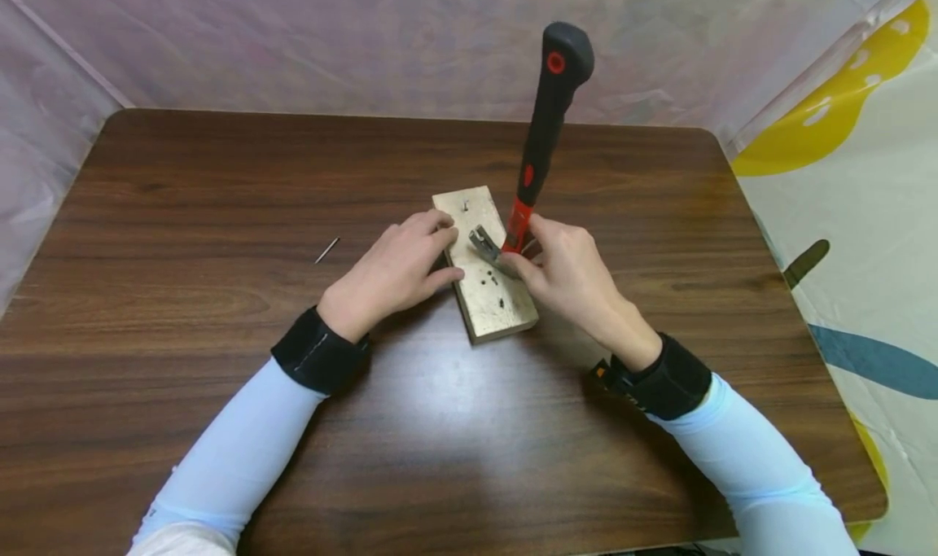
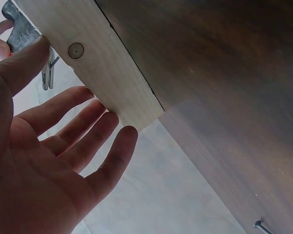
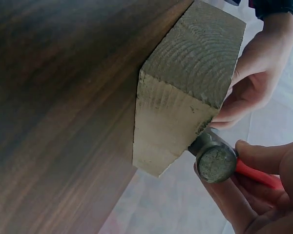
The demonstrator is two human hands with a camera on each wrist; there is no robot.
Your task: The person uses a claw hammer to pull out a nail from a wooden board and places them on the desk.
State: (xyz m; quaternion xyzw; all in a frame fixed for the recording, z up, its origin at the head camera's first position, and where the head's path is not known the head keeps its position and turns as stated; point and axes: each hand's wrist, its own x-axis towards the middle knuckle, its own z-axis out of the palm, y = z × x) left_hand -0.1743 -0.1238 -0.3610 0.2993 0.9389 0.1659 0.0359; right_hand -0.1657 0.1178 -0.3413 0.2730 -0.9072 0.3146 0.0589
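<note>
A claw hammer (image 1: 538,141) stands with its black and red handle up and its metal head low over a pale wooden block (image 1: 506,316). My right hand (image 1: 575,275) pinches it where the red neck meets the head, and its round striking face shows in the right wrist view. My left hand (image 1: 399,267) rests along the block's left edge, fingers loosely bent and spread, thumb apart from them. A nail (image 1: 465,205) sticks up near the block's far end. Several small dark holes mark the near half. Whether the claw grips a nail is too small to tell.
A loose nail (image 1: 327,250) lies on the brown wooden table (image 1: 183,312), left of the left hand. Pale sheeting (image 1: 330,43) hangs behind the table's far edge. Patterned cloth (image 1: 879,238) lies along the right side.
</note>
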